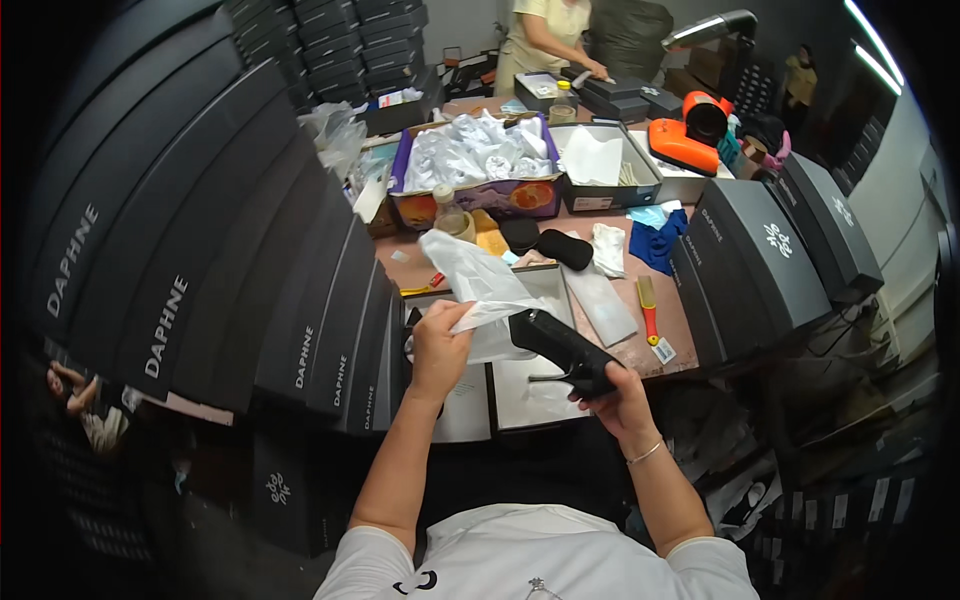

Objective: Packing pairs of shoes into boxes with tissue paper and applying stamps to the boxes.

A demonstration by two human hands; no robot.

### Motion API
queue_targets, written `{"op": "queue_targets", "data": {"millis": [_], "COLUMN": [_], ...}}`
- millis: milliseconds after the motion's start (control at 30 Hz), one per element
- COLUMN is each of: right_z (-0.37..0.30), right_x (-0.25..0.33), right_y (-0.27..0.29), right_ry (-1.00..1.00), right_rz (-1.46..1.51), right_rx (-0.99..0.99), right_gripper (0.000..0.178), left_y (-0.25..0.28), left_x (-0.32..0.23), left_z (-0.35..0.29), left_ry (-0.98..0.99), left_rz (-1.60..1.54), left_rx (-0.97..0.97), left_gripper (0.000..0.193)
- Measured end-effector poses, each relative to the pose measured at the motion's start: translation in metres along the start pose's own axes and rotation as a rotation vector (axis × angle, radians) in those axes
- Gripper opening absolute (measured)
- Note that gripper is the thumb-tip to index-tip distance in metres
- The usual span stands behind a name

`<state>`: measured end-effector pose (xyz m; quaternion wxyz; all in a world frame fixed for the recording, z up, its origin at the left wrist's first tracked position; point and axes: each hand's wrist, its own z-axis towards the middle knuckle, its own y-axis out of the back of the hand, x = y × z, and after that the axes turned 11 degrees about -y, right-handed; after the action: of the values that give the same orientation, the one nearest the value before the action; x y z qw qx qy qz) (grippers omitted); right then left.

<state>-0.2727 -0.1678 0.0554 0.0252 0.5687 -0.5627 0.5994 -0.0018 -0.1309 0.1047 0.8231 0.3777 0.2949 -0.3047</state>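
Note:
My left hand (pixel 440 348) pinches the lower edge of a thin white wrapping sheet or bag (pixel 475 272), which spreads upward and to the right. In my right hand (pixel 622 402) is a black high-heeled shoe (pixel 556 342). Its thin heel points left, and its far end touches or overlaps the white sheet. Below both hands lies an open shoe box (pixel 520 398) with a pale inside, partly hidden by the sheet and the shoe. Something dark at the box's left side is mostly covered by my left hand.
Black shoe boxes (pixel 190 250) rise in a large stack at left; more boxes (pixel 745 260) stand at right. Behind are a carton of white wrapped items (pixel 480 155) and an orange tool (pixel 685 146). A brush (pixel 648 305) lies right. Another person (pixel 545 40) works across the table.

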Motion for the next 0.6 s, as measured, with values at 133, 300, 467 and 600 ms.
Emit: {"op": "queue_targets", "data": {"millis": [133, 300, 467, 600], "right_z": [0.0, 0.008, 0.016, 0.011], "right_x": [-0.029, -0.03, -0.031, -0.03], "right_y": [-0.005, -0.015, -0.013, -0.009], "right_ry": [-0.143, -0.229, -0.218, -0.212], "right_rz": [0.468, 0.557, 0.576, 0.522], "right_rx": [0.015, 0.048, 0.056, 0.114], "right_gripper": [0.052, 0.042, 0.04, 0.044], "left_y": [0.012, 0.014, 0.01, 0.01], "left_x": [0.009, -0.001, -0.002, -0.029], "left_z": [-0.014, -0.009, -0.01, -0.015], "left_ry": [-0.157, -0.121, -0.055, -0.074], "left_rz": [0.265, 0.031, -0.112, -0.192], "left_rx": [-0.012, 0.028, 0.089, 0.076], "left_gripper": [0.034, 0.038, 0.036, 0.036]}}
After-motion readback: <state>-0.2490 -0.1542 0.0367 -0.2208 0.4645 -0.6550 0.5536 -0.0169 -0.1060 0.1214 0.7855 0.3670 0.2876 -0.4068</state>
